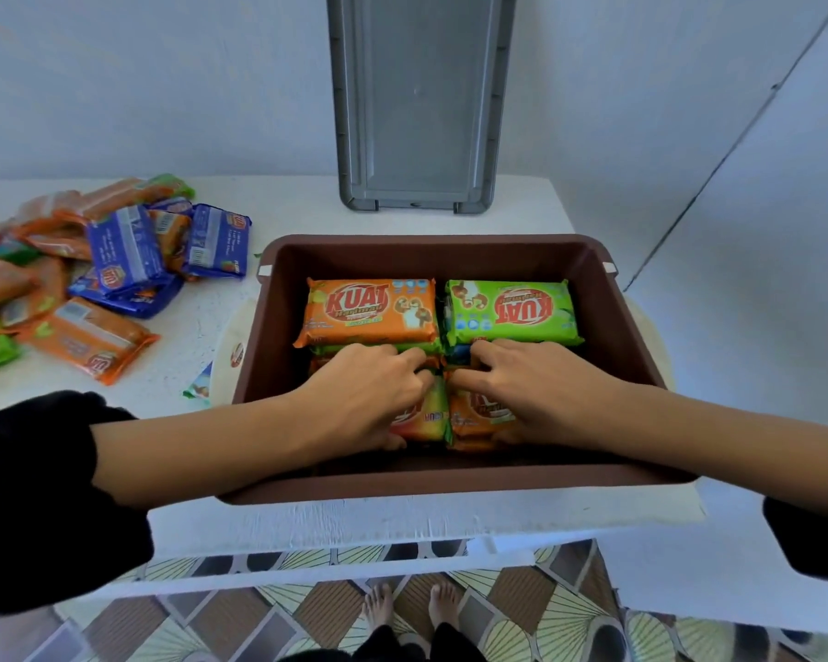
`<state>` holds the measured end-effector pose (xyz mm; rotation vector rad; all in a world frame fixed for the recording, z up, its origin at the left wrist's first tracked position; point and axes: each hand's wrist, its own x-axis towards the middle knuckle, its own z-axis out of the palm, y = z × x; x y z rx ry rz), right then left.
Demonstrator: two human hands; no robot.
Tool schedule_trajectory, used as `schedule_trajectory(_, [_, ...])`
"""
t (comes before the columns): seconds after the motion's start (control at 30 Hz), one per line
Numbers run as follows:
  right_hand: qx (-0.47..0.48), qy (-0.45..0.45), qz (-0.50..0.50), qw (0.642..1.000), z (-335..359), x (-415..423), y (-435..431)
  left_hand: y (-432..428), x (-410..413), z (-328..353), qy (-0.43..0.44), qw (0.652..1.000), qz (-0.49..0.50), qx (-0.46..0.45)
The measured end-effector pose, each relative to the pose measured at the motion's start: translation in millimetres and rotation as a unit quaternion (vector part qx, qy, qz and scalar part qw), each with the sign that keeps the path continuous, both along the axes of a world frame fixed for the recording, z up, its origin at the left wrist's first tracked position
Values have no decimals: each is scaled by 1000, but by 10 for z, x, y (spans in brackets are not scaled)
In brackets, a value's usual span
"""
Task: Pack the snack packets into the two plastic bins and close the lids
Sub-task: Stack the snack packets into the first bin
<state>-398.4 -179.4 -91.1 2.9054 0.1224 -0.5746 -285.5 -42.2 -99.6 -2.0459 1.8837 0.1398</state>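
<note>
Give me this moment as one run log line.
phase: packing; left hand grips near-left packets in brown bin; right hand grips near-right packets; grey lid off, against wall; loose packets piled left

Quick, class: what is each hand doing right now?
Left hand: grips the multicoloured packet in the bin.
Right hand: grips the orange packet beside it.

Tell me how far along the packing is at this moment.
Partly done. The brown bin already holds an orange packet and a green packet in its far row. The left hand and right hand are gripping the near-row packets, apparently seating them. Remaining: the loose pile on the table, and the grey lid, propped against the wall.
</note>
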Motion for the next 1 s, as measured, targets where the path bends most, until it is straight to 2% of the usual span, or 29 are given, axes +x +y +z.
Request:
schedule_trajectory(0.33, [2,-28,-1,1000,-16,-33,17,-29,8,-22,-9,999,26,15])
schedule_trajectory(0.4, [19,-30,-11,999,8,-33,-2,-13,43,21,16,1000,15,5])
schedule_trajectory(0.47, [65,-48,-36,996,109,-15,-32,49,113,126,86,995,25,-40])
schedule_trajectory(0.53, [111,-87,-47,989,279,59,-49,140,215,319,179,974,52,-132])
schedule_trajectory(0.6, [153,-129,-58,978,467,215,-32,294,370,516,231,938,94,-242])
schedule_trajectory(0.7, [215,-189,-56,957,674,549,83,595,655,762,206,896,155,-362])
schedule_trajectory(0.9, [284,-248,37,926,790,1460,656,1466,1333,803,111,828,333,-437])
schedule_trajectory(1.0, [277,-237,95,926,716,1900,1060,1983,1612,609,58,802,441,-399])
